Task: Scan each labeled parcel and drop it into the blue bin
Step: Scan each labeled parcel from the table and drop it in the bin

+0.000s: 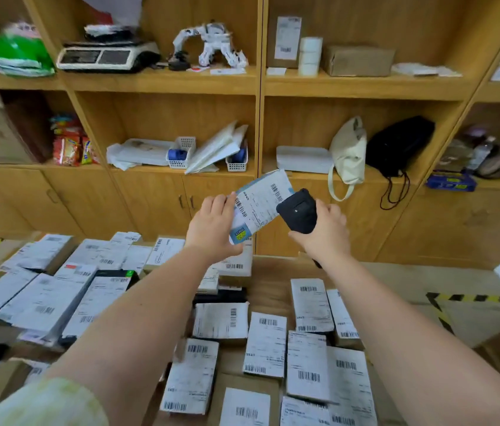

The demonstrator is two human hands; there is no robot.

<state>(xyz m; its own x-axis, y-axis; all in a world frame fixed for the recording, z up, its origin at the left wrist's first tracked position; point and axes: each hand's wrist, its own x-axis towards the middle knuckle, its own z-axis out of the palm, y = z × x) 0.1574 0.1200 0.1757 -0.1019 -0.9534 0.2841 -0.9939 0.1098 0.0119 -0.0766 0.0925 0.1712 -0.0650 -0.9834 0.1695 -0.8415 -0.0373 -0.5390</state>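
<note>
On the left half of the table [268, 290] lies a heap of parcels [42, 299], white labels up, many overlapping. Behind it stand wooden shelves [162, 83], with a scale [101, 56] on the upper board.

Near the middle, the left hand [211, 224] is raised over the far edge of the table. It grips a small parcel [261, 204] by its lower left end, fingers and thumb curled round it. The small parcel is in the air, tilted, with its barcode label facing the camera.

Just to its right is a black scanner [297, 215], whose head overlaps the right edge of that label. Whether the two touch I cannot tell. The right hand [325, 232] holds the scanner from below, fingers wrapped tight round its body.

Under that hand, more parcels [307, 305] lie in loose rows on the table, labels up.

Farther right, a cream bag [348, 152] and a black bag [399, 146] sit side by side on the middle shelf. Yellow-and-black tape [469, 298] marks the floor.
</note>
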